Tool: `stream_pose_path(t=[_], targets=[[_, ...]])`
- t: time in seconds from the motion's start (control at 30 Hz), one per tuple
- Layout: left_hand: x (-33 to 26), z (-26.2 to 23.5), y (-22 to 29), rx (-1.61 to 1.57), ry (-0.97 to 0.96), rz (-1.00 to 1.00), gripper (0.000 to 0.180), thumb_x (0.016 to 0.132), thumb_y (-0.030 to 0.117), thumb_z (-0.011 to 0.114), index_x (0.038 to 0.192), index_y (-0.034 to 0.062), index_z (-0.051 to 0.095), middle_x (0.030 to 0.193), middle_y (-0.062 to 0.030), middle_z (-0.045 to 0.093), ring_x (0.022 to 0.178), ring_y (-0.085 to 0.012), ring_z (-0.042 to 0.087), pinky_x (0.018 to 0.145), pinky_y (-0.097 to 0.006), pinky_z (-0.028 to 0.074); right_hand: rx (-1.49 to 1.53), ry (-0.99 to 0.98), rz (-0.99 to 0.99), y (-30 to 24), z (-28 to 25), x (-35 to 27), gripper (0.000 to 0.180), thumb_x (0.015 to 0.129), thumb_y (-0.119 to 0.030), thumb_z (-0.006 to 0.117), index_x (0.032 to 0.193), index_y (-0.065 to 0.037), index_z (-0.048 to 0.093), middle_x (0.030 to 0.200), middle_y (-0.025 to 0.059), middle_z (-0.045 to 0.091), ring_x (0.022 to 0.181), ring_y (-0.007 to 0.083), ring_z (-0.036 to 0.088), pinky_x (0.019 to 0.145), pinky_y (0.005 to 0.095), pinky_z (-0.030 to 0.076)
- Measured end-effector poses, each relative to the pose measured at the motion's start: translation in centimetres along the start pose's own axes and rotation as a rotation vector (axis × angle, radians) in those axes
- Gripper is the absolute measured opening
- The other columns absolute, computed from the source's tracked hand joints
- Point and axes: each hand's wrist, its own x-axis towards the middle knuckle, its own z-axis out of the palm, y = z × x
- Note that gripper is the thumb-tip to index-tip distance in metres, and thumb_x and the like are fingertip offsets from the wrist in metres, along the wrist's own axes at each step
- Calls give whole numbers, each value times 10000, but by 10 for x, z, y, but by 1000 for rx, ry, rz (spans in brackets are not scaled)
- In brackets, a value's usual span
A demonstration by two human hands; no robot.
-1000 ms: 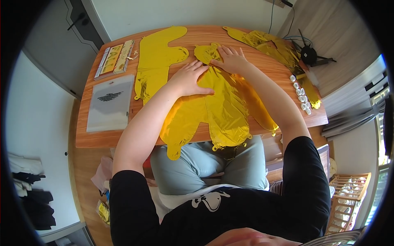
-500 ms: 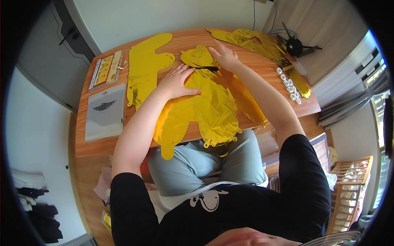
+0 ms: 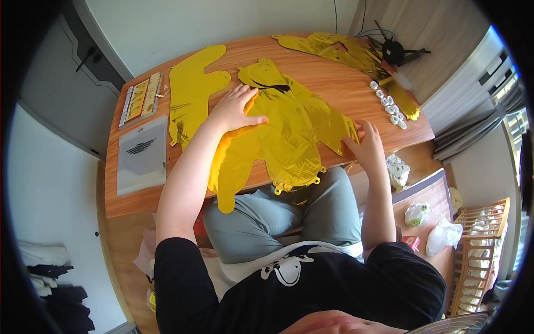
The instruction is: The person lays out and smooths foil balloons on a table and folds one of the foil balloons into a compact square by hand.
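A flat gold foil balloon [image 3: 289, 128] with rounded lobes and small tabs lies across the middle of the table, its lower end hanging over the front edge above my lap. A curved black strip [image 3: 275, 87] shows near its top. My left hand [image 3: 232, 111] rests palm down on its left part, fingers spread, thumb pointing right. My right hand [image 3: 367, 146] is at the tip of its right lobe, by the front edge, thumb and fingers apart around the foil's end. Left of it lies a second flat gold foil piece [image 3: 192, 89].
More crumpled gold foil [image 3: 339, 49] lies at the back right, near a black device with antennas [image 3: 393, 52]. White tape-like rings [image 3: 387, 103] cluster at the right. A translucent sheet with black strips [image 3: 142, 161] and a flat box [image 3: 142, 100] lie at the left.
My right hand has moved from the balloon's top down and right to its right lobe's tip. That lobe now lies spread flatter. My left hand stays on the foil.
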Motion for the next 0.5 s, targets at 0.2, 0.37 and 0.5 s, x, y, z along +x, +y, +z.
stream_pose_path(t=[0.2, 0.37, 0.5], targets=[[1, -1, 4, 10, -8, -13, 1113, 755, 769, 718, 1588, 101, 404, 1681, -208, 286, 1573, -341, 243, 1270, -443, 246, 486, -83, 172, -18, 4, 10, 551, 867, -13, 752, 1382, -33, 557, 1093, 94, 684, 887, 136, 691, 717, 292, 550], [-4, -5, 9, 52, -8, -35, 1123, 749, 787, 710, 1577, 86, 421, 1675, -198, 305, 1568, -341, 256, 1276, -439, 244, 386, 198, -268, -90, 7, -8, 489, 901, 41, 686, 1367, -46, 566, 1319, 141, 636, 1124, 220, 689, 809, 303, 589], [-3, -2, 6, 58, -3, -32, 1070, 762, 701, 763, 1580, 103, 419, 1667, -205, 318, 1561, -345, 271, 1266, -442, 259, 322, -94, -534, -136, 7, -33, 566, 829, 20, 714, 1370, -88, 584, 1447, 163, 568, 1182, 384, 646, 925, 414, 586]])
